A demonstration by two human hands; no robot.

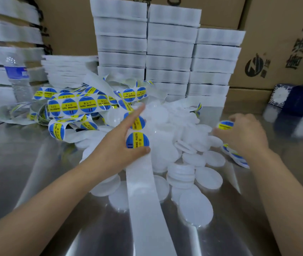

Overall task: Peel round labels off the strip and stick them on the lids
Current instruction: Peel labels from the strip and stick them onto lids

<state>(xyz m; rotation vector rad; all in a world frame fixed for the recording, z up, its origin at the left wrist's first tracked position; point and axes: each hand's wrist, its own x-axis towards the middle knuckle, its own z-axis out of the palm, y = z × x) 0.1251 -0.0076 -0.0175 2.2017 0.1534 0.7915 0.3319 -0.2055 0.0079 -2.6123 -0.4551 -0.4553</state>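
Observation:
A pile of white round lids [187, 156] covers the middle of the steel table [27, 172]. My left hand [121, 143] holds the label strip [141, 196], thumb pressed below a blue-and-yellow round label [137, 140], forefinger stretched out over a second label [138, 122]. The strip's bare white backing runs down toward me. My right hand [244, 133] hovers at the pile's right side, its fingers curled round a lid with a label on it [225, 125]. More strip with labels [78, 105] lies tangled at the back left.
Stacks of white foam trays [169, 52] stand behind the pile, with cardboard boxes [283, 43] at the back. A water bottle [16, 78] stands at the left. A blue-and-white patterned packet [298, 100] lies at the right. Another labelled strip end [235, 156] lies under my right wrist.

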